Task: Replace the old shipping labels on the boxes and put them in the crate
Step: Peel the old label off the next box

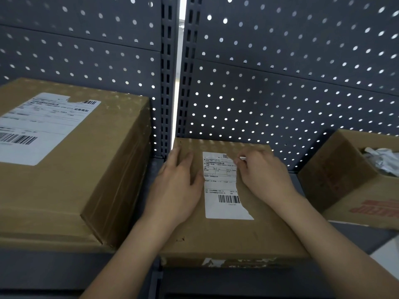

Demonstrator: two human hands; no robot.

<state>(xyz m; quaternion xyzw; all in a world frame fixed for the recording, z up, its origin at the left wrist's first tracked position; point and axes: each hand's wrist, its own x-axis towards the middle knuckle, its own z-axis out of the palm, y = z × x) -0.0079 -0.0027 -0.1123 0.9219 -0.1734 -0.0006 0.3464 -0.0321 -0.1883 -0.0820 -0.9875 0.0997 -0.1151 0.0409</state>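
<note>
The white shipping label [222, 186], its right edge torn ragged, sits on top of the flat middle box [237, 238] on the grey shelf [54, 270]. The right hand [263, 175] reaches in from the right with fingers curled, pinching a lifted strip at the label's upper right corner, while the left hand [177, 186] lies flat and spread on the box top, thumb at the label's left edge. A taller labelled box [71, 180] stands just to the left, an open carton [345, 175] of crumpled paper scraps [382, 158] to the right, and the pegboard [280, 83] behind.
</note>
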